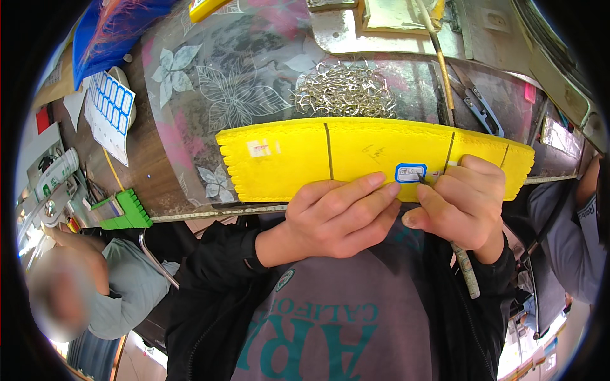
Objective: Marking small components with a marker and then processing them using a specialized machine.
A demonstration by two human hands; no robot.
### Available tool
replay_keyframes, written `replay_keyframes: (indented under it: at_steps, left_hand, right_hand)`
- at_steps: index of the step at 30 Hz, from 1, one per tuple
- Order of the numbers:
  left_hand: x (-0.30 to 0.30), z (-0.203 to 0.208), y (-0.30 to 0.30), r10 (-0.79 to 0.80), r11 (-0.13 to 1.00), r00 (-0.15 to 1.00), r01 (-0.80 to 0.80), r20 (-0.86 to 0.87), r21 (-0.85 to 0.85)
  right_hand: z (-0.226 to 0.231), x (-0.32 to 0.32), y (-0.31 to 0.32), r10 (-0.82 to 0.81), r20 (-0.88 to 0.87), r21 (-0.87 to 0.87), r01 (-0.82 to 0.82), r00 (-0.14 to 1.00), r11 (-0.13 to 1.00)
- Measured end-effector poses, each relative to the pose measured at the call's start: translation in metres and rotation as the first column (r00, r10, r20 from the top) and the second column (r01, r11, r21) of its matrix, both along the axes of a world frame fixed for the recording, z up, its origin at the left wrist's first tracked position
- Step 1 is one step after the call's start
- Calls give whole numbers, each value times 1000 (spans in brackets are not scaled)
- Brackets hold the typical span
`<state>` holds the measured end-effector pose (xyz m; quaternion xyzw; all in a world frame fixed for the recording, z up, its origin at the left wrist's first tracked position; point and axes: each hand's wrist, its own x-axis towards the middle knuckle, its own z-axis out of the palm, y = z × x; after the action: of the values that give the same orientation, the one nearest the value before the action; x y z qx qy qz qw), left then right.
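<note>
A long yellow foam board (286,162) with notched ends and dark cross lines lies along the table's near edge. On its face is a small white label (410,173) with a blue border and some handwriting. My left hand (346,216) has its fingers closed at the board's lower edge, fingertips against the label's left corner. In my right hand (460,200) is a pen (467,273), its dark tip touching the label and its wrapped barrel sticking out below the palm. Just beyond the board sits a heap of small silvery hooks (346,91).
Scissors (480,105) and a thin stick (441,63) lie right of the hooks. At left are a sheet of blue-bordered labels (109,111), a blue bag (114,35) and a green notched board (130,211). Other people sit at left (130,286) and right (572,216).
</note>
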<state>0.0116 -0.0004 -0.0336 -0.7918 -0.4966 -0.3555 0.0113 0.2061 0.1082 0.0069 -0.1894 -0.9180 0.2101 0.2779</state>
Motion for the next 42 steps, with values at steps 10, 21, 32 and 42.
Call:
replay_keyframes:
  at_steps: [10, 21, 32, 42]
  left_hand:
    - [2, 0, 0, 8, 1000, 1000, -8, -10, 15]
    - [3, -2, 1, 24, 999, 1000, -23, -11, 36]
    - [2, -1, 0, 9, 1000, 1000, -9, -14, 22]
    - [2, -1, 1, 12, 1000, 1000, -11, -13, 28]
  right_hand:
    - [0, -2, -3, -29, 5, -6, 29, 1000, 1000]
    - [-1, -1, -2, -18, 35, 32, 17, 999, 999]
    - [-3, 0, -4, -21, -6, 18, 21, 1000, 1000]
    - [2, 7, 0, 87, 50, 5, -87, 995, 996]
